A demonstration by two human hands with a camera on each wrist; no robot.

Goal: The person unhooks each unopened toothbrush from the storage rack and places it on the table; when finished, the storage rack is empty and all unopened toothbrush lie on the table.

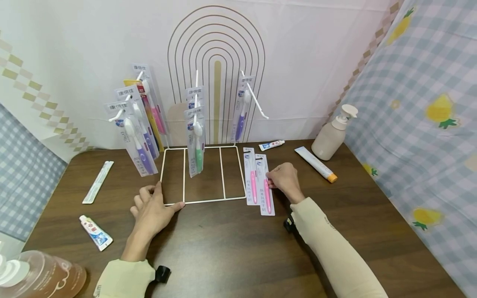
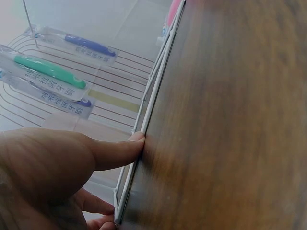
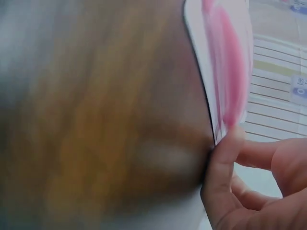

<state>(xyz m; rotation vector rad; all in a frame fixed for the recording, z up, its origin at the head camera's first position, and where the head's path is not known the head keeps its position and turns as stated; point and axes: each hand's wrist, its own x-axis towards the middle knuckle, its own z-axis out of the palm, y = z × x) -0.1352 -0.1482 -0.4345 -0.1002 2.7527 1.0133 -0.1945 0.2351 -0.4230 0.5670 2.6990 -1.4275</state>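
A white wire display rack (image 1: 203, 202) stands on the table, packaged toothbrushes hanging from its hooks. My left hand (image 1: 152, 211) touches the rack's front left corner, thumb and forefinger spread along its wires. In the left wrist view, the thumb (image 2: 117, 152) presses on the front wire. Right of the rack, two pink toothbrushes in clear packs lie side by side. By its edge my right hand (image 1: 285, 180) pinches the nearer packaged toothbrush (image 1: 266, 194); the other packaged toothbrush (image 1: 252, 184) lies just left of it. Up close, the right wrist view has finger and thumb at the pack (image 3: 232, 72).
Hanging packs include a purple toothbrush (image 1: 143, 159), a green one (image 1: 198, 157) and another purple one (image 1: 240, 124). Toothpaste tubes (image 1: 95, 232) (image 1: 272, 145) (image 1: 314, 163), a slim white packet (image 1: 98, 182), a pump bottle (image 1: 329, 138) and an amber bottle (image 1: 56, 275) stand or lie around.
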